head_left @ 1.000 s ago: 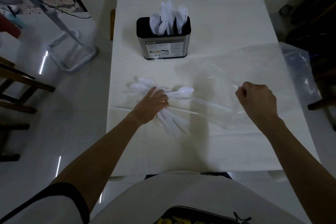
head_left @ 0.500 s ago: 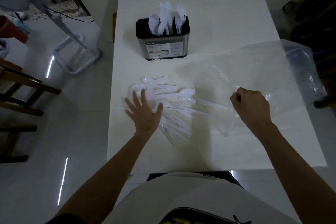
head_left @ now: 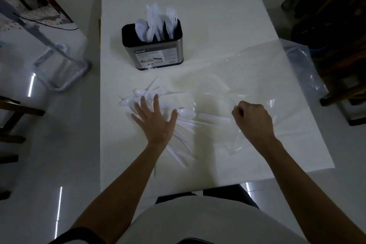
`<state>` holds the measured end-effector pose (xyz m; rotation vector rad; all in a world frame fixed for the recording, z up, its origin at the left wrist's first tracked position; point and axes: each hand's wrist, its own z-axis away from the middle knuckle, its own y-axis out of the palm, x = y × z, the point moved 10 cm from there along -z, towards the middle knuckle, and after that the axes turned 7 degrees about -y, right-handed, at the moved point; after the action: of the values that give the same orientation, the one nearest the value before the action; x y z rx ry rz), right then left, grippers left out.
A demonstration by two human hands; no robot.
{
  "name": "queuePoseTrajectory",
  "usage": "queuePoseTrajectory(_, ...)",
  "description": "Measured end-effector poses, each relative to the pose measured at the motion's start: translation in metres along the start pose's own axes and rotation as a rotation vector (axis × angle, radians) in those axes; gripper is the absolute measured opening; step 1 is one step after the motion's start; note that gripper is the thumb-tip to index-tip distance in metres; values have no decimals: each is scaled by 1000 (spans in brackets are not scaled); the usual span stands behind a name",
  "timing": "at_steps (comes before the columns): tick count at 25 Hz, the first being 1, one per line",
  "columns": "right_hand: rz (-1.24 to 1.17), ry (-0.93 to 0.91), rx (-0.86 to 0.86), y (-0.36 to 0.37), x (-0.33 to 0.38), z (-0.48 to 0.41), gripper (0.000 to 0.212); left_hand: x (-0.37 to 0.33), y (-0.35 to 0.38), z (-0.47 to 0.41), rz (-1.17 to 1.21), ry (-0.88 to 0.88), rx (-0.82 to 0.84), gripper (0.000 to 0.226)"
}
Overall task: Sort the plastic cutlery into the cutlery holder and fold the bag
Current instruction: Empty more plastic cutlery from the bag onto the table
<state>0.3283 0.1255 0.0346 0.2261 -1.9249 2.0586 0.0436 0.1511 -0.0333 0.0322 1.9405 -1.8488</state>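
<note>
A pile of white plastic cutlery (head_left: 184, 125) lies spread on the white table (head_left: 217, 16) near its front left. My left hand (head_left: 155, 120) lies flat on the pile with fingers spread and straight. My right hand (head_left: 254, 120) is curled and pinches the edge of a clear plastic bag (head_left: 257, 77), which lies flat to the right and hangs over the table's right edge. Behind the pile stands a black and steel cutlery holder (head_left: 152, 49) with white spoons, knives and forks upright in it.
The table's left edge runs close beside the pile. On the floor to the left stand a metal frame (head_left: 59, 69) and a wooden chair (head_left: 17, 117). Dark furniture (head_left: 340, 25) stands close off the right edge.
My left hand opened from curled fingers to a flat spread palm on the pile, and the cutlery fanned out. My right hand kept its pinch on the bag and shifted slightly left.
</note>
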Motion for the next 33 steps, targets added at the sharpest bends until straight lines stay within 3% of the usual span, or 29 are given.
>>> queuePoseTrajectory(2,-7,-6,9,1,-1,0,32,-32,-4,11,13,213,-57,65)
queuePoseTrajectory(5,-9,-19,22,0,1,-1,32,-101,25,49,12,782,132,51)
queuePoseTrajectory(7,-13,-28,33,0,2,0,31,-126,47,66,-136,980,228,55)
queuePoseTrajectory(10,-21,-34,44,1,3,2,31,-144,68,66,-332,1006,333,55)
queuePoseTrajectory(14,-20,-25,58,5,2,1,31,-148,67,64,-392,981,331,27)
queuePoseTrajectory(17,-6,-38,59,6,1,0,32,-146,72,75,-535,1071,323,41)
queuePoseTrajectory(20,-9,-55,65,6,-2,-3,34,-144,54,75,-473,1152,283,48)
queuePoseTrajectory(23,-16,-77,65,5,-6,-4,34,-132,20,70,-420,1227,152,36)
queuePoseTrajectory(26,-19,-95,61,3,-9,-4,36,-113,0,60,-434,1201,101,52)
queuePoseTrajectory(31,-29,-145,75,6,0,-9,37,-85,5,75,-396,1186,209,24)
queuePoseTrajectory(33,-34,-148,75,7,3,-9,37,-74,3,76,-310,1088,244,32)
